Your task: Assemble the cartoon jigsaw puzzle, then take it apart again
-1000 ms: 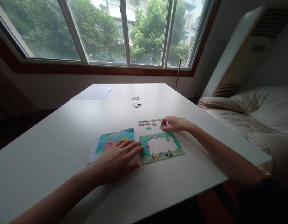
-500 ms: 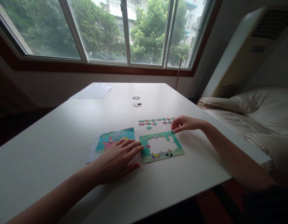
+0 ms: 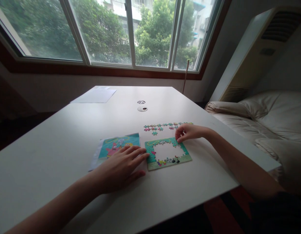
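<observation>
A jigsaw puzzle (image 3: 152, 166) with a green and teal border lies on the white table, its middle a bare gap. My left hand (image 3: 123, 164) rests flat with fingers spread, partly over a cartoon picture sheet (image 3: 110, 146), its fingertips touching the puzzle's left edge. Over the puzzle's upper right part, my right hand (image 3: 186, 132) is closed in a pinch on a small teal puzzle piece, mostly covered by the fingertips. Loose puzzle pieces (image 3: 154, 133) lie in rows just beyond the puzzle, some hidden behind my right hand.
The white table (image 3: 67, 143) reaches toward the window. White paper (image 3: 94, 96) lies at its far left, and two round inserts (image 3: 142, 109) are set in its far middle. A pale sofa (image 3: 238, 112) stands to the right, near a tall air conditioner (image 3: 250, 55).
My right hand has moved slightly left and down with the teal piece, onto the puzzle's upper right part. My left hand stays in place. The view has shifted slightly.
</observation>
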Action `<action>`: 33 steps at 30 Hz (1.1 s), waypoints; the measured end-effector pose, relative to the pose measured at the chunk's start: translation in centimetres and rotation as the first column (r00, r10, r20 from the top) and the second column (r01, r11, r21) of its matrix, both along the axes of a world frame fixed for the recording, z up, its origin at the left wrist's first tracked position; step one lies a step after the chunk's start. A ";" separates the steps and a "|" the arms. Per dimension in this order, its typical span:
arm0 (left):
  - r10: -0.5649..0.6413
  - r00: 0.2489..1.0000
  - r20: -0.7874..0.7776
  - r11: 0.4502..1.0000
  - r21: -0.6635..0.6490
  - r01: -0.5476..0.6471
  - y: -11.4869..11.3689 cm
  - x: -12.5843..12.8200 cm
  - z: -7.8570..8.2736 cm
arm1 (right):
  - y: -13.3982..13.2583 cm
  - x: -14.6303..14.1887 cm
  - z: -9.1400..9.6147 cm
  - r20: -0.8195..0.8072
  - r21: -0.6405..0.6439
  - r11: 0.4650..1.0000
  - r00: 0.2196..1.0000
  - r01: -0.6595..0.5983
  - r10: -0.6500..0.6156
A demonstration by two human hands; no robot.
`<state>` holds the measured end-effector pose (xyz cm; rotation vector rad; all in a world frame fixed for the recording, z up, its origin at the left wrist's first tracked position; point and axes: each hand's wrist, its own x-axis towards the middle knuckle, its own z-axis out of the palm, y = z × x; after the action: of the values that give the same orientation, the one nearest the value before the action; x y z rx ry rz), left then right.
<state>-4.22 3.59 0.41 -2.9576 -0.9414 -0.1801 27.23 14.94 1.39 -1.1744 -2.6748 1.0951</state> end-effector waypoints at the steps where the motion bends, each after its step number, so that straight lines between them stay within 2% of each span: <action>1: 0.000 1.000 -0.002 1.000 -0.002 0.000 0.0 0.0 0.0 | 0.0 0.0 0.0 0.009 0.017 1.000 1.000 -0.002 0.002; 7: 0.003 1.000 0.015 1.000 -0.010 -0.003 0.0 0.0 -0.1 | 0.0 -0.1 -0.1 0.030 0.065 0.998 1.000 0.008 -0.010; 18: -0.006 1.000 0.004 1.000 -0.005 0.006 0.0 0.0 -0.1 | -0.3 -0.2 0.2 0.049 0.053 0.998 0.999 -0.014 0.011; 27: -0.012 1.000 -0.014 1.000 0.003 0.012 0.1 0.0 -0.1 | -0.3 -0.5 -0.1 0.043 0.133 0.991 0.999 0.023 -0.028; 33: -0.007 1.000 -0.018 1.000 0.001 0.007 0.1 0.0 -0.2 | -0.4 -1.1 -0.3 0.118 0.181 0.983 0.992 0.033 -0.055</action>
<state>-4.19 3.66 0.18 -2.9562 -0.9291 -0.1539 26.14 14.50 1.10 -1.2987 -2.7520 0.7811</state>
